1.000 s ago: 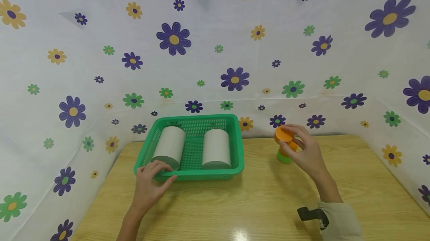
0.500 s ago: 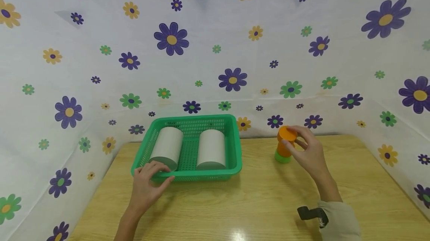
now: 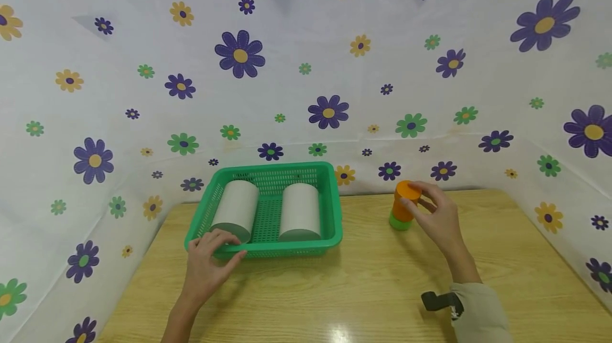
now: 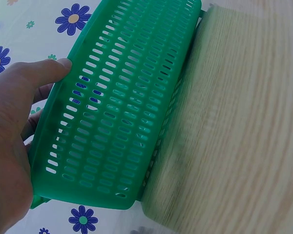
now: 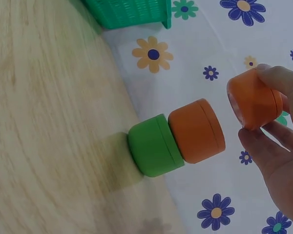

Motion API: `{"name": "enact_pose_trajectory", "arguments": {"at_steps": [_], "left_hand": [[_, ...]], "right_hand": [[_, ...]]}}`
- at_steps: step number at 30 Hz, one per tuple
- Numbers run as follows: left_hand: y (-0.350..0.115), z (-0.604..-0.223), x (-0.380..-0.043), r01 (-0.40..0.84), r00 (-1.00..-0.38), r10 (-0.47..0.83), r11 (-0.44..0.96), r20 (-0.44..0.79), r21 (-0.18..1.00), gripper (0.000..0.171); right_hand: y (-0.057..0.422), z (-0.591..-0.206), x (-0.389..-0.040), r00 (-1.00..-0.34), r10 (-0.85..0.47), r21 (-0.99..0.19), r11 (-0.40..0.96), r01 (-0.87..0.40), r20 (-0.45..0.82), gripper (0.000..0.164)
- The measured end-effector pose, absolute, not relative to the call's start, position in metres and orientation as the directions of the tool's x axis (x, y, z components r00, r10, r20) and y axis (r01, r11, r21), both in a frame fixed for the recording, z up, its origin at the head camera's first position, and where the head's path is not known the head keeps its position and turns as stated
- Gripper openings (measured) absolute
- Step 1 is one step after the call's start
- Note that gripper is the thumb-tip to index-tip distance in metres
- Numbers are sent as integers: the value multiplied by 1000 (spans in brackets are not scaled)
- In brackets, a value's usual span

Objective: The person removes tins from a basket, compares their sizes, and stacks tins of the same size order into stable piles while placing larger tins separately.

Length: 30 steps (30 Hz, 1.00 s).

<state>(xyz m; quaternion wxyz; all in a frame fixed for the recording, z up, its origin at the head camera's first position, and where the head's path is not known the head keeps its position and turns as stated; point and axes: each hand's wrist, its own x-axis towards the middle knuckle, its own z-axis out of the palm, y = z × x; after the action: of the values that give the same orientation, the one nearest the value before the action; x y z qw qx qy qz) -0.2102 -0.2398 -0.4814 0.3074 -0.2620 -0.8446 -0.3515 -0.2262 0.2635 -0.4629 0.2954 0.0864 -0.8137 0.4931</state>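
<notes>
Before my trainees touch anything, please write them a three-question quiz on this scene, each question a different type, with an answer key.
1. Multiple choice: what colour is the bottom piece of the stack? A) white B) purple C) green
2. True or false: the held orange piece in the right hand touches the stack.
3. Fill in the blank: the left hand grips the near rim of the ____, in which two white cylinders lie.

Key:
1. C.
2. False; the right wrist view shows a gap between it and the stack's upper orange piece.
3. Green basket.
</notes>
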Motion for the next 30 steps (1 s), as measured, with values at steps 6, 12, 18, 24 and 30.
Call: {"name": "enact_pose_trajectory", "arguments": {"at_steps": [6, 12, 18, 24, 30], "left_hand": [[-240, -482, -210, 656, -678, 225, 616, 700, 437, 29], [-240, -482, -210, 650, -683, 224, 620, 695, 440, 29], [-239, -481, -211, 657, -675, 227, 618, 702, 432, 30], [-239, -481, -211, 657, -676, 228, 618, 701, 432, 30], [-240, -482, -211, 653, -683, 227, 615, 694, 441, 29]], "right_hand": [[266, -472, -230, -821, 168, -767, 497, -407, 545, 40], [267, -476, -231, -830, 175, -771, 507, -385, 529, 40], [267, -477, -230, -838, 177, -775, 513, -369, 516, 39], [268, -480, -229, -839, 171, -774, 512, -372, 516, 38], [268, -480, -230, -842, 174, -769, 530, -357, 511, 38]]}}
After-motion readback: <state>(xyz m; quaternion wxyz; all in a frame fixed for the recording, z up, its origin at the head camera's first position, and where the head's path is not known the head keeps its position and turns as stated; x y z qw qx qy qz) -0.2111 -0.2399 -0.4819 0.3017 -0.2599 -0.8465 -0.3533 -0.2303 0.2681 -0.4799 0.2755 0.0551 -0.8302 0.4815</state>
